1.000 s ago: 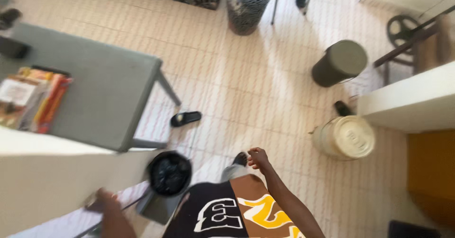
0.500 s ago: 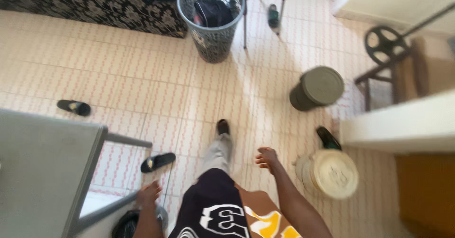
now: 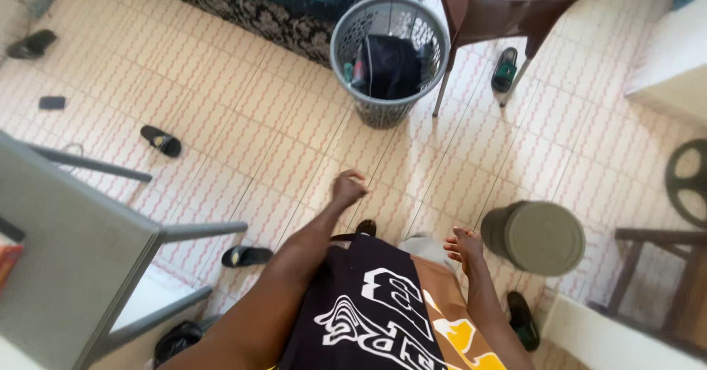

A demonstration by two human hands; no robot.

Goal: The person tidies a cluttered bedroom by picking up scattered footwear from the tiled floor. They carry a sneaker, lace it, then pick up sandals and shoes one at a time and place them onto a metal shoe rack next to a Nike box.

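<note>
Both hands empty over tiled floor [image 3: 243, 127].
Left hand [image 3: 346, 188] loosely curled, right hand [image 3: 464, 246] fingers spread, just beside round olive lidded bin [image 3: 536, 237]; mesh grey basket [image 3: 388, 59] far, w/ open floor between.

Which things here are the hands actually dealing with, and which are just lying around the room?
In hand or nearest:
left hand, empty, swung forward over the tiled floor
right hand, empty, beside the grey lidded bin
grey mesh basket, ahead of the left hand

Lying about:
brown chair
grey table
black sandals
green shoe
</note>
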